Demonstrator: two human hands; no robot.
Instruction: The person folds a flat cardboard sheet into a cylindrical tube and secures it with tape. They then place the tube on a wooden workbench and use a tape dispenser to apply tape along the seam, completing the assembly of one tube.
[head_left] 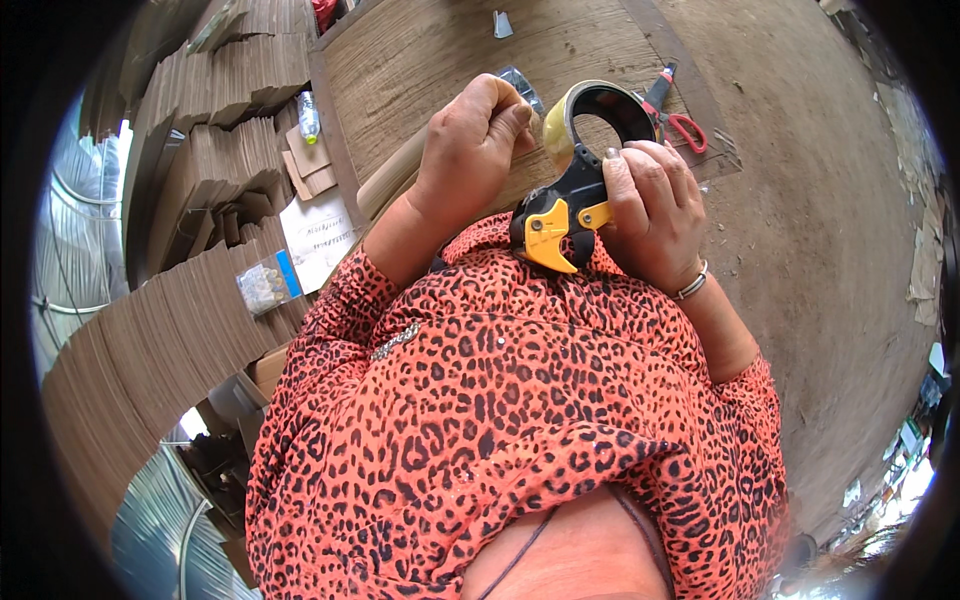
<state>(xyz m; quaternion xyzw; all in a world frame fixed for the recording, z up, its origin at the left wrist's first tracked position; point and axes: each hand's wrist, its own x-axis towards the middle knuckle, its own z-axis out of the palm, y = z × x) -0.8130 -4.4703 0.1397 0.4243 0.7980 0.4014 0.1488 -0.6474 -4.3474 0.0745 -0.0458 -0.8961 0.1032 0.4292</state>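
Note:
In my right hand [655, 200] is a black and yellow tape dispenser [545, 230], gripped at its side with the fingers wrapped over it. A yellowish roll of tape [565, 120] sits in the dispenser, its round core facing up. Just left of the roll, my left hand [468, 145] is closed in a pinch, thumb against the fingers. Anything between those fingertips is too small to make out. Behind them shows a shiny clear item [521, 88], partly hidden by the hand. Red-handled scissors [688, 132] lie beyond the dispenser, partly covered by it.
Long stacks of flat cardboard [150, 340] curve along the left. On them rest a white paper sheet [318, 240], a clear bag with a blue strip [270, 284] and a small bottle [308, 118]. A wooden board [420, 50] lies ahead; bare brown floor [820, 250] spreads right.

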